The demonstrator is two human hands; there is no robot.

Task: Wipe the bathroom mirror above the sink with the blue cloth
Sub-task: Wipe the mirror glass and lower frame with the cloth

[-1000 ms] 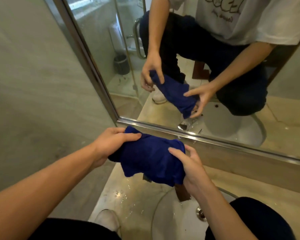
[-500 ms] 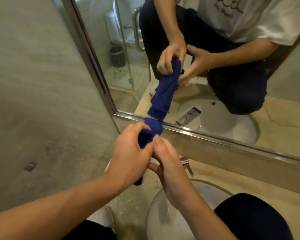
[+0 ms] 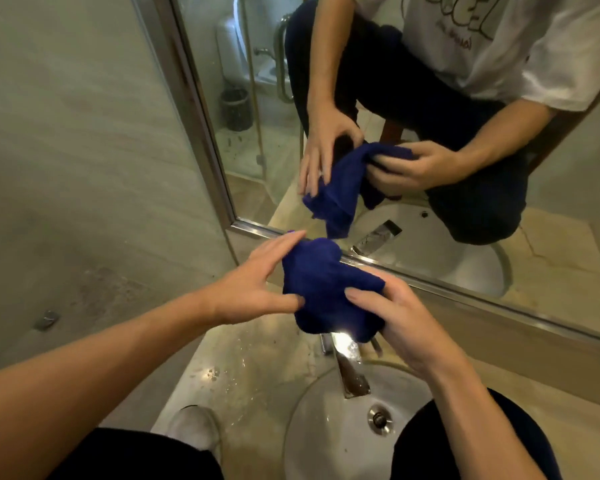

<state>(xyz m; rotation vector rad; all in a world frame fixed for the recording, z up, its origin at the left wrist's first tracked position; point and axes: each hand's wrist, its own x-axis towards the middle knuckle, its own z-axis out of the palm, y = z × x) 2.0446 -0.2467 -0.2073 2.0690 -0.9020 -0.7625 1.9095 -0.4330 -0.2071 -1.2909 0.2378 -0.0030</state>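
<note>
The blue cloth (image 3: 323,289) is bunched in front of me, just below the mirror's chrome bottom edge. My right hand (image 3: 395,320) grips its right side, fingers curled into the fabric. My left hand (image 3: 253,285) rests against its left side with fingers stretched out and the thumb pressed on the cloth. The mirror (image 3: 413,109) fills the upper right and reflects both hands, the cloth and my crouched body. The white sink (image 3: 329,431) lies directly beneath the hands.
A chrome faucet (image 3: 347,368) juts over the basin under the cloth. The beige stone counter (image 3: 243,375) is wet and speckled. A grey tiled wall (image 3: 66,150) stands at the left. My knees and a white shoe (image 3: 191,427) sit on the counter's edge.
The cloth went from a wide bundle to a thin twisted strand and is now bunched again. My left hand's fingers have spread out; my right hand now holds the cloth from the right.
</note>
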